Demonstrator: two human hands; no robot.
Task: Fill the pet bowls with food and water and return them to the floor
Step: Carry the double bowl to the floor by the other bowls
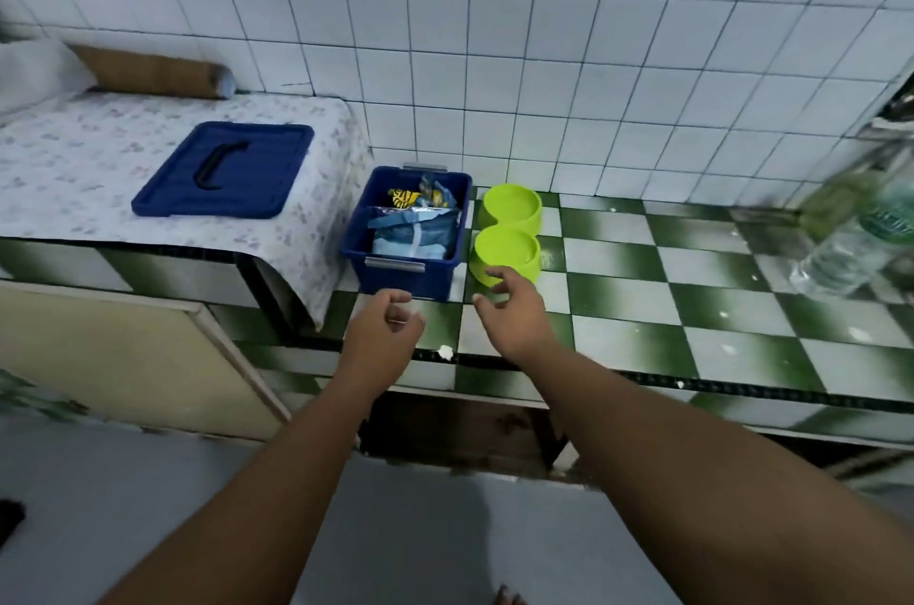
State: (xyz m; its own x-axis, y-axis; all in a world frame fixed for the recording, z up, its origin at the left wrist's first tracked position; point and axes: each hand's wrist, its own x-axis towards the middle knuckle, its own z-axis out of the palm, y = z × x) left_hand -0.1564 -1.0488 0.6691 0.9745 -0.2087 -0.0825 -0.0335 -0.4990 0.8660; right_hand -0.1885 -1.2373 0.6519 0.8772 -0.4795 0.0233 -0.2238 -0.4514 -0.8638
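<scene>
Hovering by two green bowls (512, 209) (504, 253) and one blue bin (403, 265), both hands (383, 327) (514, 315) are loosely curled, empty.

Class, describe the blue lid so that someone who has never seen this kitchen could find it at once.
Find the white-tiled wall, then the flowered cloth draped below it on the left. The blue lid lies flat on that cloth. Unlike the open blue box to its right, it holds nothing and bears a black handle.

Checkered counter (643, 307) bears blue bin (400, 275), green bowls (504, 251) (just beside it).
</scene>
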